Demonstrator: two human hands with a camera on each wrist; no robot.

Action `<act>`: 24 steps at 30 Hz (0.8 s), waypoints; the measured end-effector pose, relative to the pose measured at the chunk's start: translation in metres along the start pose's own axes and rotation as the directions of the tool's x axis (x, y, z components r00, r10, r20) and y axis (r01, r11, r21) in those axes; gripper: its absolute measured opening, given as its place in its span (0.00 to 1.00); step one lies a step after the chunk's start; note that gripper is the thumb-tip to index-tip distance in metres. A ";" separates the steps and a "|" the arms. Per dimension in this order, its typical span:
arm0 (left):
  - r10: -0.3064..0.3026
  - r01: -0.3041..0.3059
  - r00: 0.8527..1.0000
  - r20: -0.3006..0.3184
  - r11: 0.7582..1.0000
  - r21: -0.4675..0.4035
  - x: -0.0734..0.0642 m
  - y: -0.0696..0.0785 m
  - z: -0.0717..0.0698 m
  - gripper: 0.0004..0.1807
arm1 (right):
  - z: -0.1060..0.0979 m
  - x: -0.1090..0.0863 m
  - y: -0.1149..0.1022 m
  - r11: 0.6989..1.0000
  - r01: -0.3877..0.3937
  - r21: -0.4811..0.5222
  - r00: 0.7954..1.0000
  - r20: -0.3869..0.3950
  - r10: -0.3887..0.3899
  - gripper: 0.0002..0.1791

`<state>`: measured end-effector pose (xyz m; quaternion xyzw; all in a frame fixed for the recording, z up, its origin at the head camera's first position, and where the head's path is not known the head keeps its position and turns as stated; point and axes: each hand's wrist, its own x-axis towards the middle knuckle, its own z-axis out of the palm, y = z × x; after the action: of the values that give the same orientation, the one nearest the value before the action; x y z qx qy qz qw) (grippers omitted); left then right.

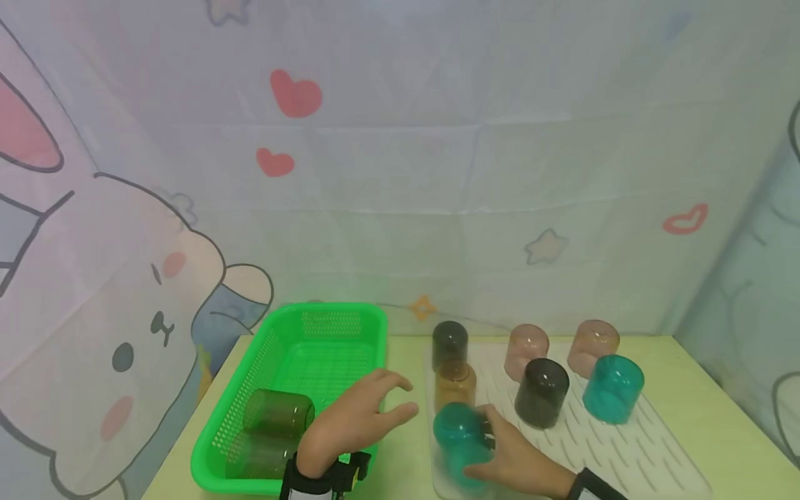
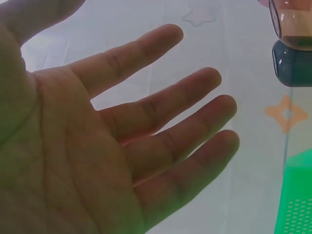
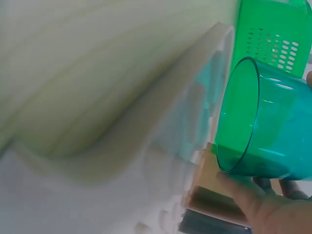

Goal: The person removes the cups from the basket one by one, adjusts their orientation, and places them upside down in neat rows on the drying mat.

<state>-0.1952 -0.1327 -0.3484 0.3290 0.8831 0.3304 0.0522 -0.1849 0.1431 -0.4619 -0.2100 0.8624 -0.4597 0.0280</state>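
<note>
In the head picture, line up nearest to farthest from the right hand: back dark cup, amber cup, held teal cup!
1. Held teal cup, in the right hand.
2. Amber cup, just beyond.
3. Back dark cup, behind the amber.

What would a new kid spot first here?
Probably the bright green basket on the left, with two see-through cups lying inside. Next, the big cartoon animal on the backdrop, far left. Then the teal cup gripped in the right hand, by the left edge of the white mat.

Teal cup (image 3: pixel 280 126) in right hand (image 3: pixel 273 209), basket (image 3: pixel 265 24) beyond
</note>
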 end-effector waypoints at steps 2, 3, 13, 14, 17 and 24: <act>0.010 -0.010 1.000 -0.002 1.000 0.005 0.000 0.001 0.000 0.24 | 0.001 0.002 0.003 1.000 0.009 0.006 1.000 0.006 -0.009 0.44; 0.011 -0.011 1.000 -0.004 1.000 0.008 -0.001 0.001 0.000 0.24 | 0.001 0.003 0.004 1.000 0.009 0.000 1.000 0.011 -0.009 0.44; 0.017 -0.017 0.999 -0.030 1.000 0.027 -0.004 0.005 0.001 0.24 | -0.007 0.003 0.010 0.999 -0.012 -0.033 0.997 0.081 0.015 0.47; 0.018 -0.017 0.999 -0.029 1.000 0.026 -0.004 0.005 0.001 0.24 | -0.007 0.004 0.009 1.000 -0.010 -0.026 0.996 0.085 0.012 0.47; 0.017 -0.016 1.000 -0.024 1.000 0.025 -0.004 0.006 0.001 0.24 | -0.007 0.006 0.010 0.999 -0.036 0.004 0.994 0.102 0.036 0.47; 0.019 -0.019 1.000 -0.009 0.999 0.035 -0.004 0.006 0.001 0.24 | -0.008 0.004 0.006 0.992 -0.124 0.012 0.986 0.114 0.122 0.52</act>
<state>-0.1884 -0.1313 -0.3461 0.3367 0.8858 0.3170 0.0395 -0.1927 0.1505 -0.4616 -0.1818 0.8664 -0.4525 0.1073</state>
